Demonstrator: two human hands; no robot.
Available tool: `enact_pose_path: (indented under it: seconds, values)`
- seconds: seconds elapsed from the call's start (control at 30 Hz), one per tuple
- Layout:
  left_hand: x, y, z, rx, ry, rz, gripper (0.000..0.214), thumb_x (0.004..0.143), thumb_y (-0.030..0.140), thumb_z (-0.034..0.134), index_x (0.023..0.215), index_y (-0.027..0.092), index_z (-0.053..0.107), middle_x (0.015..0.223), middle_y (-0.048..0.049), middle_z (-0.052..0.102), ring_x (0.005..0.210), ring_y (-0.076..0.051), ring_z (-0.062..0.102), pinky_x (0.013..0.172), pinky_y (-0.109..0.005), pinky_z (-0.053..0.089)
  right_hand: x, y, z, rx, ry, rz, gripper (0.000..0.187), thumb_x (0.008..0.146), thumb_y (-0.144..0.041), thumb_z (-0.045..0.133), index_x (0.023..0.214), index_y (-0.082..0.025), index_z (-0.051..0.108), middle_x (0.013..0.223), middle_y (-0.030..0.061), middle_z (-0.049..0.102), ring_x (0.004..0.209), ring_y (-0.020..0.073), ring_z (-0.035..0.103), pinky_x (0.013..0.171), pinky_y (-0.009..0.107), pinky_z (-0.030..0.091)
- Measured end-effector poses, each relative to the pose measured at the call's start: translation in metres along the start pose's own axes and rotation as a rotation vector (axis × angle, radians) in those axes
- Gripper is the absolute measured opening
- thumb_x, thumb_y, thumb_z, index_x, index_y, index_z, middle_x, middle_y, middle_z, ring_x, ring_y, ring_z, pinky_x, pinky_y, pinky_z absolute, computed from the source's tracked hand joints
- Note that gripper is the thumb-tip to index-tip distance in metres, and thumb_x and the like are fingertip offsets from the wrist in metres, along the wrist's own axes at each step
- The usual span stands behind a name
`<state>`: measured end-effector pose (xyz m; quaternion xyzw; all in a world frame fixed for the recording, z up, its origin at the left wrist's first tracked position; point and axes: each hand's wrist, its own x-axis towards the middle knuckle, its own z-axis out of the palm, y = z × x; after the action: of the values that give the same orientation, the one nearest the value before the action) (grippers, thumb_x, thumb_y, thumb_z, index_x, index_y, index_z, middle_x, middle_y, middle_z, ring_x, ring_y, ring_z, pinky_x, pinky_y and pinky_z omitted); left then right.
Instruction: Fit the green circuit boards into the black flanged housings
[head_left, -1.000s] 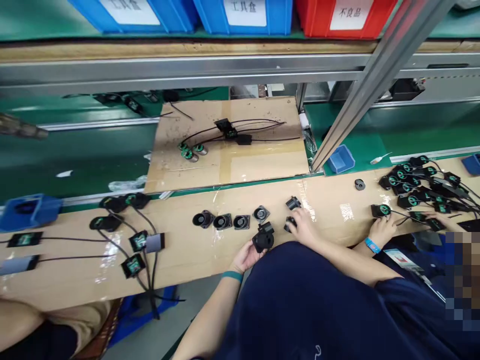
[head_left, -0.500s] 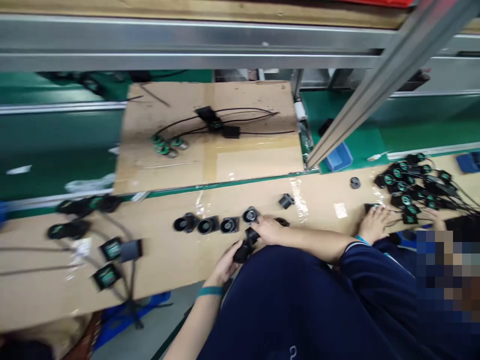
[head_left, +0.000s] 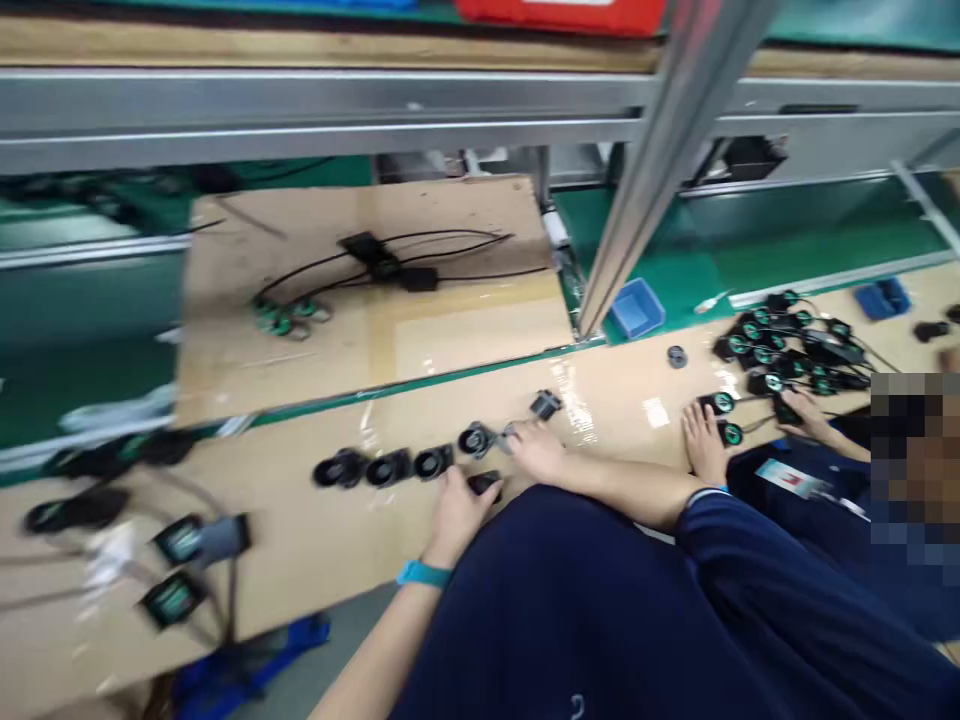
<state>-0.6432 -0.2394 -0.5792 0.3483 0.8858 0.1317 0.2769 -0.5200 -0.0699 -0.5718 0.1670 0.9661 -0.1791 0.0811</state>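
Observation:
My left hand (head_left: 459, 515) is closed around a small black plastic part (head_left: 484, 484) just above the table's front edge. My right hand (head_left: 536, 452) rests low over the tabletop with its fingers curled down. A blurred greyish piece (head_left: 504, 438) shows at its fingertips; I cannot make out its kind. Left of it stands a row of black round-mouthed housings (head_left: 388, 468), the closest being a housing (head_left: 474, 440) with a grey ring inside. Behind my right hand lies a black square-based part (head_left: 546, 404).
A cardboard sheet (head_left: 465, 350) at the back carries black cables (head_left: 450, 250). Cabled green-faced parts (head_left: 172, 600) lie at left. At right, a co-worker's hand (head_left: 705, 445) is beside a pile of similar parts (head_left: 765, 340). A metal post (head_left: 637, 180) rises behind a blue bin (head_left: 637, 308).
My hands have parted: the right has left the black part and moved onto the tabletop, while the left still holds that part. The view has swung right.

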Motion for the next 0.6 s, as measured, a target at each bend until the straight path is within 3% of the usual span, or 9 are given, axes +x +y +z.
enact_pose_path:
  seconds: [0.1,0.3,0.4,0.47,0.6]
  values:
    - [-0.015,-0.012,0.007,-0.009,0.055,0.199,0.045,0.081,0.048,0.073,0.105,0.019,0.049,0.118,-0.0165,0.059,0.104,-0.032,0.067,0.088,-0.047,0.058,0.002,0.005,0.005,0.027,-0.017,-0.014,0.027,0.1,-0.028,0.052,0.117,-0.012,0.065,0.132,0.0212,0.058,0.118,0.0303,0.056,0.101,0.048,0.044]
    - [-0.028,-0.046,0.01,-0.05,-0.031,0.511,0.018,0.091,0.031,0.063,0.105,0.02,0.057,0.142,-0.0162,0.05,0.13,-0.031,0.056,0.105,-0.048,0.054,0.013,0.005,0.003,0.033,-0.063,0.002,0.024,0.097,-0.021,0.055,0.116,-0.012,0.066,0.129,0.0196,0.06,0.107,0.0269,0.06,0.095,0.041,0.047]
    - [-0.03,-0.053,0.006,-0.108,-0.103,0.51,0.017,0.094,0.032,0.058,0.106,0.019,0.061,0.145,-0.016,0.05,0.133,-0.031,0.055,0.109,-0.049,0.051,0.017,0.008,-0.001,0.051,-0.065,-0.007,0.028,0.097,-0.014,0.049,0.121,-0.014,0.064,0.132,0.0167,0.059,0.106,0.0242,0.059,0.096,0.038,0.046]
    - [-0.033,-0.055,0.002,-0.148,-0.159,0.471,0.02,0.094,0.033,0.058,0.107,0.02,0.063,0.149,-0.0151,0.049,0.135,-0.031,0.053,0.114,-0.049,0.047,0.017,0.014,-0.006,0.067,-0.052,-0.016,0.026,0.097,-0.019,0.052,0.12,-0.013,0.064,0.133,0.017,0.059,0.113,0.0261,0.056,0.101,0.041,0.043]
    - [-0.035,-0.053,-0.004,-0.26,-0.22,0.373,0.017,0.093,0.032,0.057,0.102,0.022,0.068,0.143,-0.0119,0.057,0.136,-0.029,0.052,0.121,-0.048,0.038,0.019,0.037,-0.023,0.103,0.057,-0.029,0.033,0.091,-0.027,0.065,0.119,-0.01,0.063,0.143,0.0224,0.051,0.135,0.0343,0.039,0.113,0.052,0.03]
